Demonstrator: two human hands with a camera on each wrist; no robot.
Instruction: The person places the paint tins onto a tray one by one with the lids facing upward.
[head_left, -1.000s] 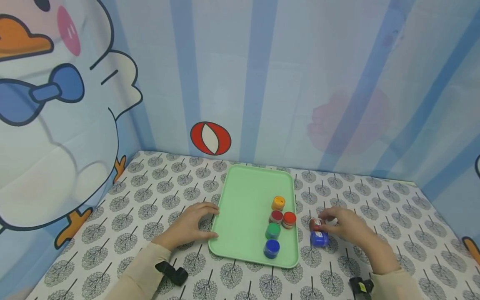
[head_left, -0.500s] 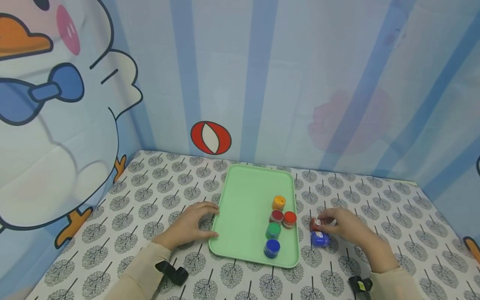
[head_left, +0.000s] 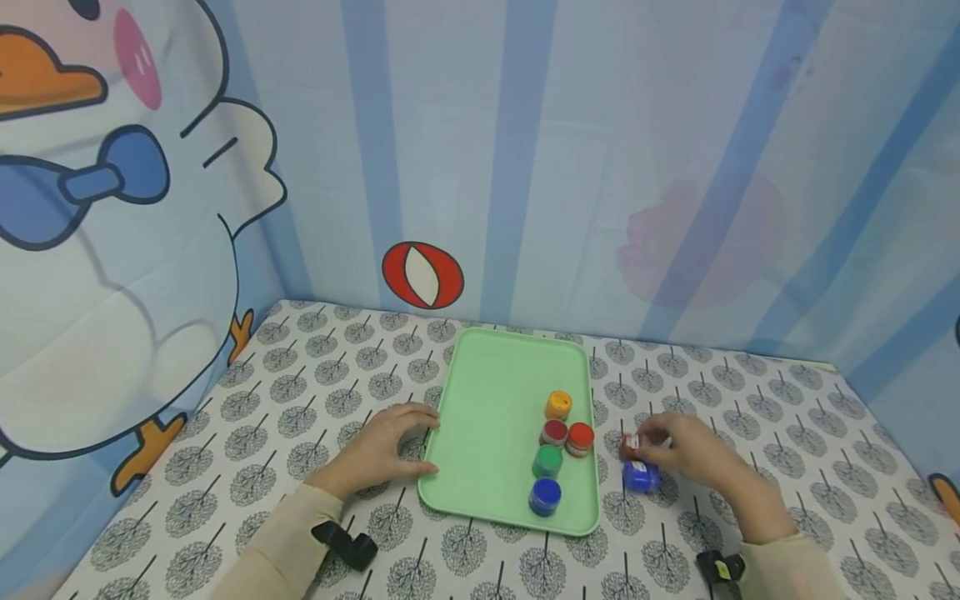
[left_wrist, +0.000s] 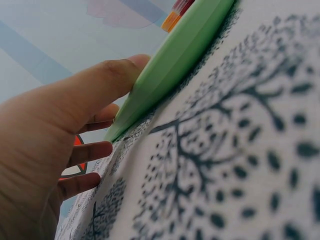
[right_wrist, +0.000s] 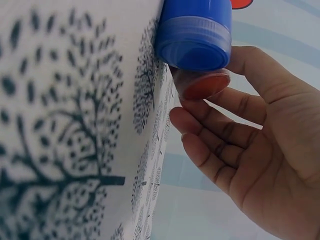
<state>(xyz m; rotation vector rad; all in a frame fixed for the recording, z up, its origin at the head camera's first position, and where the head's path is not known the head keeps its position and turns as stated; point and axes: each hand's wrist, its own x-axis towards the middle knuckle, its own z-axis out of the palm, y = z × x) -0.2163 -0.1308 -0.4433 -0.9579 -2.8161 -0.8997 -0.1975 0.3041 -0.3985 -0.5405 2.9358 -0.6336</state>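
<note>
My right hand (head_left: 693,454) pinches a small reddish-brown paint jar (head_left: 628,446) between thumb and fingers, to the right of the tray. A blue paint jar (head_left: 640,477) lies on its side right in front of it; in the right wrist view this blue jar (right_wrist: 195,30) partly covers the brown jar (right_wrist: 206,86). My left hand (head_left: 378,450) is at the left edge of a light green tray (head_left: 487,375), thumb and fingers spread apart. Seen from the left wrist, the thumb touches the tray's rim (left_wrist: 165,70). The right fingertips are partly hidden behind the jars.
Toward the tray's right side stand an orange jar (head_left: 558,406), a dark red jar (head_left: 553,433), a red jar (head_left: 580,440), a green jar (head_left: 547,461) and a blue-lidded jar (head_left: 545,497). A tree-patterned cloth (head_left: 360,358) covers the table. Behind it hangs a printed curtain (head_left: 450,150).
</note>
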